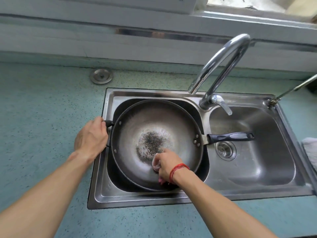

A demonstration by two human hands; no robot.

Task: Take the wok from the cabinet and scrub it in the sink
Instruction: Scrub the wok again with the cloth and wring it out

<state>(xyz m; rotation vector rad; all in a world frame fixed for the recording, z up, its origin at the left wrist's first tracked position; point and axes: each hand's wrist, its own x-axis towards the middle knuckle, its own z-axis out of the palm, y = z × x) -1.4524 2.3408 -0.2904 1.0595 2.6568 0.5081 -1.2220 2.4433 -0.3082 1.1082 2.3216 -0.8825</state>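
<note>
A large grey metal wok [151, 124] with a dark burnt patch in its middle sits in the left basin of the steel double sink [188, 196]. Its long black handle [229, 136] reaches over the right basin. My left hand [91, 138] grips the wok's small black side handle at the left rim. My right hand [167, 164], a red string round the wrist, holds a pink cloth [156, 164] pressed against the wok's inner wall near the front.
A chrome tap [221, 66] arches over the divider between the basins, no water running. The right basin has a drain strainer [225, 149]. A round metal sink plug [101, 76] lies on the teal counter [42, 103] behind. A white cloth [310, 148] shows at the right edge.
</note>
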